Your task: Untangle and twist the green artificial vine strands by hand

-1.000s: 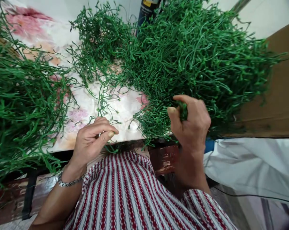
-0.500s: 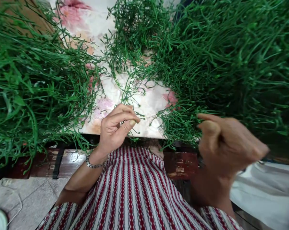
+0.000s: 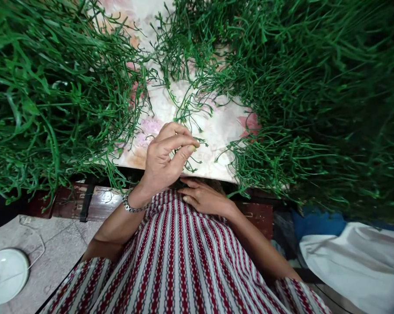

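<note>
My left hand (image 3: 167,155) is over the near edge of a floral-covered tabletop (image 3: 216,163), thumb and forefinger pressed together. Whatever the pinch holds is too small or too hidden to make out. Thin green branched stems (image 3: 188,104), which look like plastic, lie on the cover beyond and around this hand. Just below the table edge, my right hand (image 3: 206,198) rests against the striped garment (image 3: 184,253) at my lap. Its fingers are stretched out and apart, with nothing seen in them; the tips reach close under the left wrist.
Large heaps of green stems fill the left side (image 3: 53,100) and the right side (image 3: 301,87) of the table. A dark red wooden bench (image 3: 103,203) runs below the edge. White cloth (image 3: 354,257) lies at lower right, and a round white object (image 3: 7,274) at lower left.
My right hand has come down and left from above the right-hand heap to my lap. My left hand keeps its pinch in nearly the same place over the table. The view has shifted slightly.
</note>
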Tool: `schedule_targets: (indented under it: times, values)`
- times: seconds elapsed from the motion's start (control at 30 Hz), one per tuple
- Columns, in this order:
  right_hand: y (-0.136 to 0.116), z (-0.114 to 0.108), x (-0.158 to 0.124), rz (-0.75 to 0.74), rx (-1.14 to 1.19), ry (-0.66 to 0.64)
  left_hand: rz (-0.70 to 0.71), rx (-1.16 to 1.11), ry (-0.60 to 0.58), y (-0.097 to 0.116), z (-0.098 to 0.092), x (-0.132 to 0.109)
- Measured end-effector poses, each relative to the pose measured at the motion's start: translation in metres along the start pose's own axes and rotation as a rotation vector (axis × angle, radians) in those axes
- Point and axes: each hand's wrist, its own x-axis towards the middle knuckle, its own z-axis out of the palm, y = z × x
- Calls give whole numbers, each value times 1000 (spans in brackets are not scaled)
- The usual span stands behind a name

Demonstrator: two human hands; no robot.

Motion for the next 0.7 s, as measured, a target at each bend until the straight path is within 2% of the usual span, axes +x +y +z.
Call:
schedule_targets:
  times: [0.07, 0.13, 0.2, 0.3, 0.4, 0.5, 0.6, 0.7]
  values:
    - [17, 17, 19, 105, 28, -38, -4, 0, -8, 1, 1, -1]
    - [28, 30, 37, 123, 37, -62, -10, 7, -8, 1, 1, -2]
    - [31, 36, 47, 108, 48, -79, -9, 20, -7, 2, 0, -3]
    - [23, 35, 46, 95, 56, -28, 15, 71, -16, 0, -3, -3]
    - [6, 20, 29, 55, 53, 56, 41, 170, -46, -4, -8, -1]
    - [-13, -5, 2, -21, 75, 146, 50, 242, -58, -6, -11, 1]
    - [-35, -34, -33, -174, 334, 365, 51, 260, -49, -7, -11, 1]
    - [-58, -52, -69, -232, 545, 591, 44, 267, -66, -7, -8, -1]
